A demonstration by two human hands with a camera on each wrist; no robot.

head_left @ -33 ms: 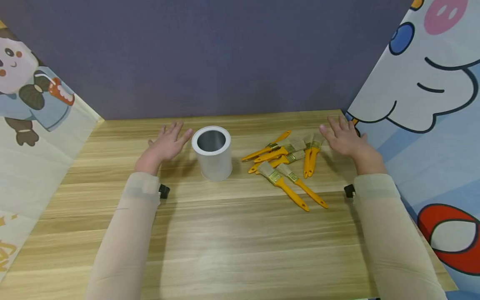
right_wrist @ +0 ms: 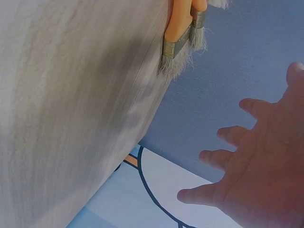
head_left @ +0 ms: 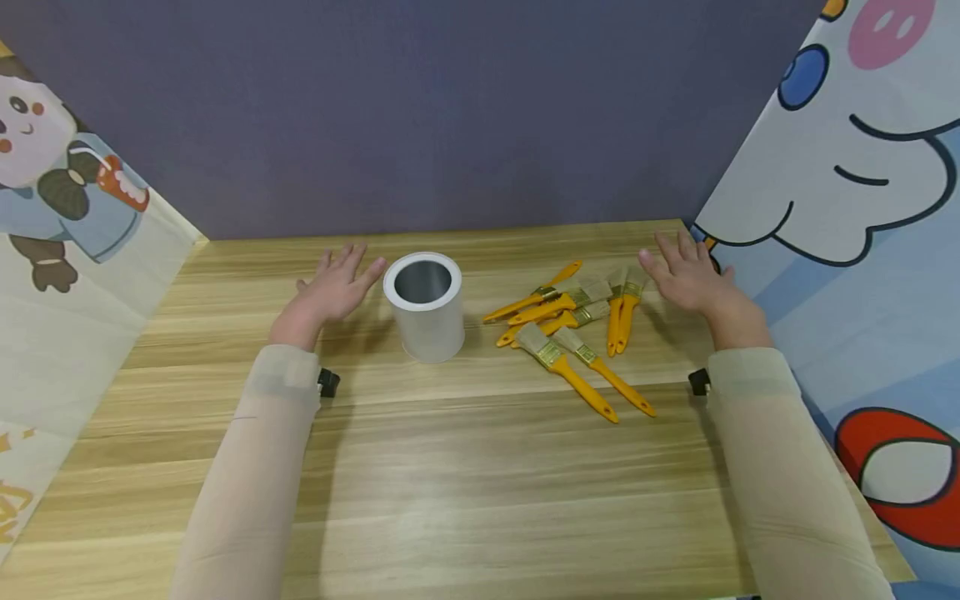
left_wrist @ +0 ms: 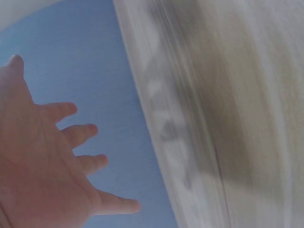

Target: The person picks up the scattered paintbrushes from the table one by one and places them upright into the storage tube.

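Note:
My left hand (head_left: 335, 292) is spread with fingers apart, just left of a white cylindrical container (head_left: 432, 333) with an open top and a grey inside. In the left wrist view the palm (left_wrist: 42, 156) faces the camera and holds nothing. A loose pile of paintbrushes (head_left: 558, 308) with yellow handles and pale bristles lies right of the container. Two of them, a wide paintbrush (head_left: 573, 383) and a narrower paintbrush (head_left: 615, 379), point toward me. Spread and holding nothing, my right hand (head_left: 690, 279) hovers right of the pile, near an upright-lying pair of paintbrushes (head_left: 628, 312).
The wood-grain table (head_left: 480, 500) meets a dark grey-blue panel (head_left: 450, 117) at its back edge. Printed cartoon sheets stand along the left side (head_left: 67, 192) and the right side (head_left: 885, 292), the right one close to my right hand.

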